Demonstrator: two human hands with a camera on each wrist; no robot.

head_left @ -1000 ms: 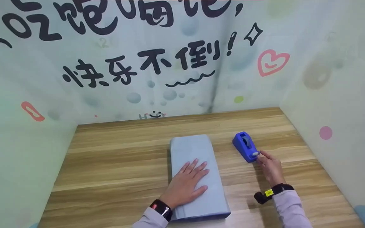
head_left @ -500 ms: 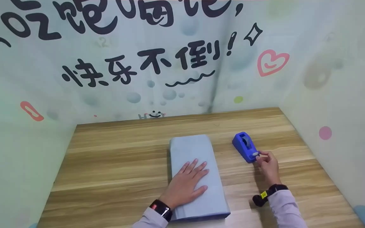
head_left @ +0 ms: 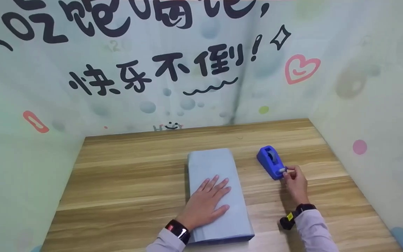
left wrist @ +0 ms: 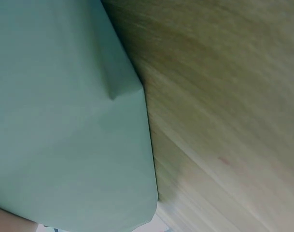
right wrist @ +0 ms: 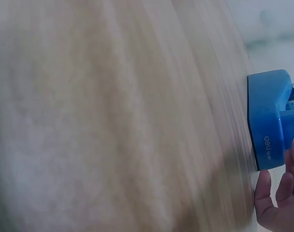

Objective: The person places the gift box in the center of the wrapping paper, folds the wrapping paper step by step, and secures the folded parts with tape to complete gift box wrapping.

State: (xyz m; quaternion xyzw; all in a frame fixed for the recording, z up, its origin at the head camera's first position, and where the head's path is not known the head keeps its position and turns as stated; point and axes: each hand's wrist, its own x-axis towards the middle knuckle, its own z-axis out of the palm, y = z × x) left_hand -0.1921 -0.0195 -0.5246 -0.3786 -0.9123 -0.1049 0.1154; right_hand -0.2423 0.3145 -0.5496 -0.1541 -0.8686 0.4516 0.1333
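The left hand (head_left: 206, 203) stays spread on the box (head_left: 217, 162); the right hand (head_left: 297, 183), shifted slightly left, pinches tape (head_left: 282, 170).

Right edge of view: blue tape dispenser (right wrist: 266, 116) on wooden tabletop (right wrist: 127, 116), right hand (right wrist: 282, 198) at its lower end

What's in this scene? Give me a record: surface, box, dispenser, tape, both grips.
surface: wood-grain table
box: pale blue, lying on table
dispenser: blue, right of box, not touching it
tape: roll seated in dispenser
left grip: fingers spread on box top
right grip: pinching at dispenser's near end, seemingly on tape
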